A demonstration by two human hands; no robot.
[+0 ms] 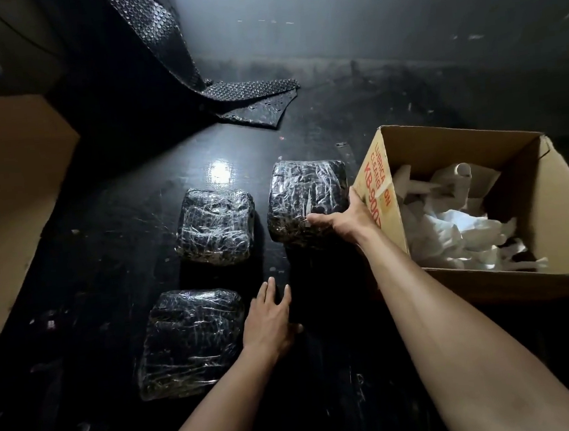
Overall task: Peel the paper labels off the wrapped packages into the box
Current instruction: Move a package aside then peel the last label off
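Three wrapped packages on dark desk [114, 250]: far right package [305, 193] gripped at near right corner by right hand [340, 219], just beside box [549, 192] of crumpled paper [450, 235]; middle package [217, 224] and near package [191, 340] untouched. Left hand [271, 319] open, flat, holding nothing. No label visible on any. Step judged: checking gripped package; next, turning it to find a label edge

Three black packages in clear glossy wrap: one under right hand [340, 219], one [215, 225] ahead of left hand [271, 319], one [189, 340] left of it. Brown box [550, 199] right of right hand, red lettering, white paper [449, 231] inside. Black floor [107, 248]. Black bubble wrap [248, 94] far ahead.
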